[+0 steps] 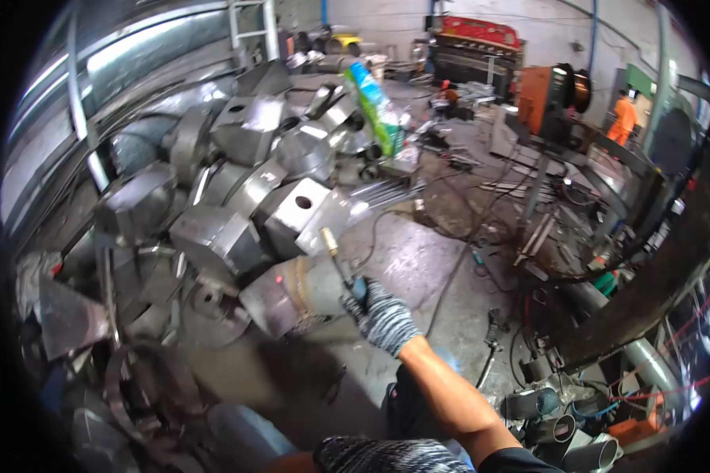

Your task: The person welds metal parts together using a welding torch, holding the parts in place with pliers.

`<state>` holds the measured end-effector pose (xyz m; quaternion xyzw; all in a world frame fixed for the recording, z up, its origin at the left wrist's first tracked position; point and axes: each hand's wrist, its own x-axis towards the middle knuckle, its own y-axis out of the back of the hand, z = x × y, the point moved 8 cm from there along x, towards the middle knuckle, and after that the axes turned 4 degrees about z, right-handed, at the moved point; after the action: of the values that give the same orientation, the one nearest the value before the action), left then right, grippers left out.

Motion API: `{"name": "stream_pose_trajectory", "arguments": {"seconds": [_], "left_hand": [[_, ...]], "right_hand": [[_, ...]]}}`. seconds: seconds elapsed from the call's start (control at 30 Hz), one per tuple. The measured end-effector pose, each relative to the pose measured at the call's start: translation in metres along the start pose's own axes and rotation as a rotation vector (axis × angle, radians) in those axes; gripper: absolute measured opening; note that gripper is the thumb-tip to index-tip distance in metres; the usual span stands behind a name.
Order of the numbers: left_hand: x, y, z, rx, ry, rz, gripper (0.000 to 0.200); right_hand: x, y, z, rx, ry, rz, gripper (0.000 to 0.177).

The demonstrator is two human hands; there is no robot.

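My right hand [388, 319], in a striped grey knit glove, is closed around a welding torch [341, 264] with a blue part at the grip. Its brass-coloured nozzle points up and away from me. Just left of this hand lies a grey metal workpiece [323, 285] with a brownish weld seam around it and a small red spot on its surface. My left hand [386, 457], in a similar glove, is low at the bottom edge, close to my body. Its fingers cannot be made out, nor whether it holds anything.
A heap of fabricated metal housings [217, 236] fills the left side. A green and white bag [375, 106] stands behind it. Cables [450, 280] cross the floor. Pipe pieces [560, 430] lie at lower right, below a thick slanted beam [647, 276]. A person in orange [623, 118] is far right.
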<state>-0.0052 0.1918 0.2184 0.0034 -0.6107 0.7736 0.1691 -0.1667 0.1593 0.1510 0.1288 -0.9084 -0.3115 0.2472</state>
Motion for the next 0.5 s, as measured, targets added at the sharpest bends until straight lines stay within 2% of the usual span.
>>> {"name": "stream_pose_trajectory", "arguments": {"seconds": [0.1,0.2,0.23,0.27,0.3,0.37,0.43,0.5], "left_hand": [[-0.019,-0.001,0.019,-0.010,-0.127,0.052,0.058],[-0.051,0.003,0.022,-0.066,-0.261,0.152,0.055],[-0.065,0.005,0.022,-0.090,-0.311,0.198,0.054],[-0.079,0.008,0.021,-0.115,-0.368,0.241,0.054],[-0.094,0.011,0.018,-0.143,-0.422,0.293,0.053],[-0.120,0.017,0.008,-0.202,-0.500,0.383,0.051],[-0.144,0.018,0.011,-0.225,-0.584,0.458,0.049],[-0.161,0.017,0.018,-0.232,-0.658,0.507,0.048]], "right_hand": [[0.000,-0.005,-0.001,0.026,-0.004,0.013,0.050],[0.001,-0.012,0.005,-0.099,-0.040,-0.056,0.055],[0.003,-0.014,0.004,-0.062,-0.023,-0.034,0.054],[0.003,-0.014,-0.002,-0.002,0.090,0.032,0.052],[0.004,-0.018,-0.001,-0.057,0.036,-0.006,0.050],[0.003,-0.025,-0.001,-0.036,0.106,0.013,0.046],[0.004,-0.038,0.003,-0.070,0.083,-0.005,0.043],[0.005,-0.053,-0.001,0.007,-0.055,-0.130,0.041]]}}
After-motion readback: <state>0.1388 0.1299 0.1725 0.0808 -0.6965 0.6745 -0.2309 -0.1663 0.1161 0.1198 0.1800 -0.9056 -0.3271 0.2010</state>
